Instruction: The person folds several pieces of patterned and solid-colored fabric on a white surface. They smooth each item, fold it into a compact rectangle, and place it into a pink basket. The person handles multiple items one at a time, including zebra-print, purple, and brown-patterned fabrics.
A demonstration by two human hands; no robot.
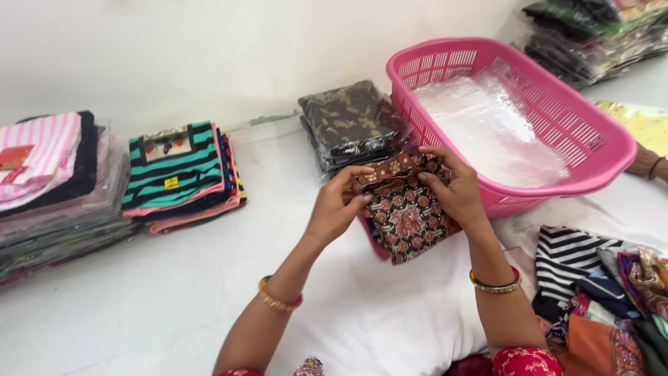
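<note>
Two hands hold one folded cloth piece with a dark brown and red floral print (407,212) in the head view, lifted above the white sheet-covered surface (174,306) just in front of the pink plastic slotted basket (605,150). The left hand (337,205) pinches the cloth's upper left edge between thumb and fingers; the right hand (452,188) grips its upper right edge, fingers curled over the top. The cloth's long axis runs from the top, near the basket, down toward the person, leaning slightly right at the bottom. A lighter patterned band crosses its top edge, and its face is covered in round medallions. Clear plastic bags (487,129) lie inside the basket. A striped folded stack (177,174) sits well to the left.
</note>
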